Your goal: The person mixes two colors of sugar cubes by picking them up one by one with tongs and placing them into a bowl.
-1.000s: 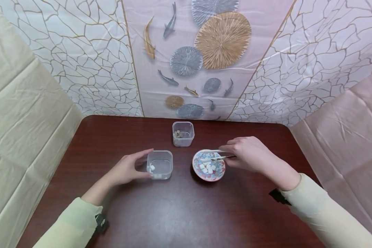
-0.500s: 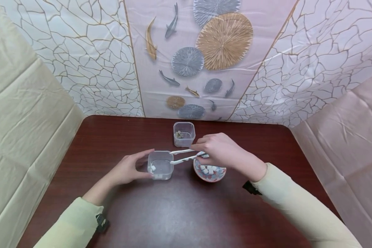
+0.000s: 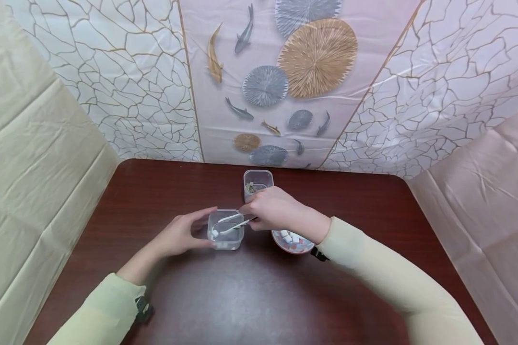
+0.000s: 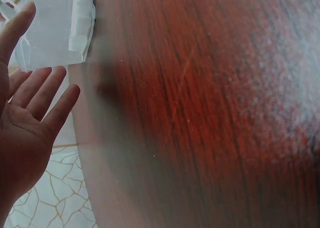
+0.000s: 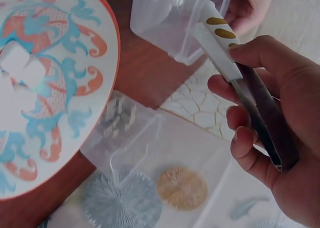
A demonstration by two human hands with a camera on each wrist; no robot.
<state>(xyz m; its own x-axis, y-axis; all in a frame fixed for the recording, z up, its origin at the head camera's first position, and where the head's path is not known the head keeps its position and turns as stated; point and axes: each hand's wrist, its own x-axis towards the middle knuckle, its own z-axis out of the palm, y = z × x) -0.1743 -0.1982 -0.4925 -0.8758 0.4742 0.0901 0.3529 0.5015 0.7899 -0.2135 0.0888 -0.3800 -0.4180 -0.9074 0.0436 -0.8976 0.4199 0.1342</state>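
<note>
Gripping unlabelled tongs (image 5: pixel 235 63), right hand (image 3: pixel 276 211)

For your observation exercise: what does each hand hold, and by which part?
The right hand pinches the tweezers by their rear end. The left hand steadies the clear container by its side.

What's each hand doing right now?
Left hand: open, straight fingers steadying the clear container.
Right hand: holding tongs, tips inside that container.
</note>
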